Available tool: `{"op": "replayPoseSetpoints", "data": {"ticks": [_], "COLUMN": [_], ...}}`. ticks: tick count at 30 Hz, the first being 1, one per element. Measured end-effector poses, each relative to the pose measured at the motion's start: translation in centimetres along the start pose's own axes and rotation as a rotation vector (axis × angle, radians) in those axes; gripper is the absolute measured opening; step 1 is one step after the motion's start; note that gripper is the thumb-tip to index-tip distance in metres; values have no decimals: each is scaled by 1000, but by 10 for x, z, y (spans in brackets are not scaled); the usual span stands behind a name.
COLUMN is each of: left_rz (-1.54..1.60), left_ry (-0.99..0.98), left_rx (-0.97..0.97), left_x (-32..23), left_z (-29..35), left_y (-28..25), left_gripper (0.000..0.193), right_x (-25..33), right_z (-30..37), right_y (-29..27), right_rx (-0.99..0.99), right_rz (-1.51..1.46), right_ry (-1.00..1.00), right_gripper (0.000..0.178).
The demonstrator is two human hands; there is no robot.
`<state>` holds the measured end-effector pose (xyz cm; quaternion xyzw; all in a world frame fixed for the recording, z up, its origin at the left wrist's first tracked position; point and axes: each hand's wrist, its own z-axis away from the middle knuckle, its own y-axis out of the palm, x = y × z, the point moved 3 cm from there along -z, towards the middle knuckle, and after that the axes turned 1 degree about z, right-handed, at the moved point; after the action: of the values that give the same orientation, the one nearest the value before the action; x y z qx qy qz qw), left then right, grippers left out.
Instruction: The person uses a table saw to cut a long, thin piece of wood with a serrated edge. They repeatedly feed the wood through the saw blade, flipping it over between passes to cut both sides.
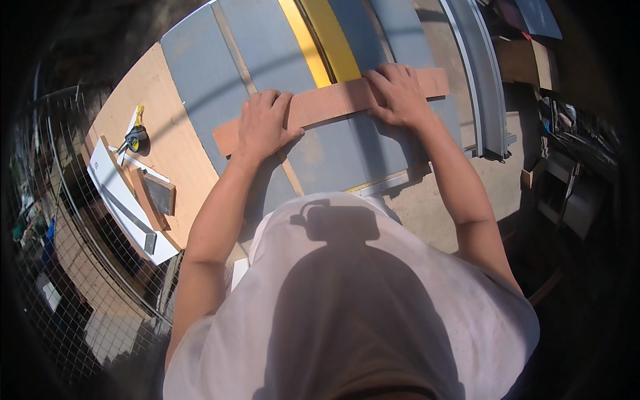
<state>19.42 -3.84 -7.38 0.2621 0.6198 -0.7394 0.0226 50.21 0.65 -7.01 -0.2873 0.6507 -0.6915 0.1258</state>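
Note:
A long, narrow reddish-brown wooden board lies crosswise on the grey saw table. Near its left end my left hand grips it, fingers over the far edge and thumb by the near edge. Toward the right end my right hand holds the board in the same way. Just beyond the board's middle, a yellow strip with a dark slot runs away from me; the board covers its near end. Whether a blade stands in the slot, I cannot tell.
A grey metal rail fence runs along the right of the table. On the plywood side surface at left lie a yellow-and-black tape measure, a wood-handled square and a white panel. Wire mesh stands further left.

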Motion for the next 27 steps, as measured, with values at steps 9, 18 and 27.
{"op": "replayPoseSetpoints", "data": {"ticks": [9, 18, 27], "left_rz": [-36, 76, 85], "left_ry": [78, 23, 22], "left_rx": [-125, -49, -63], "left_x": [-6, 6, 12], "left_z": [3, -5, -15], "left_y": [-3, -1, 6], "left_gripper": [83, 83, 85], "right_x": [-5, -13, -19], "right_z": [4, -20, -30], "right_y": [-7, -10, -1], "right_rx": [-113, -54, -37], "right_rz": [15, -26, -50], "right_ry": [-66, -82, -97], "right_gripper": [75, 70, 70]}}
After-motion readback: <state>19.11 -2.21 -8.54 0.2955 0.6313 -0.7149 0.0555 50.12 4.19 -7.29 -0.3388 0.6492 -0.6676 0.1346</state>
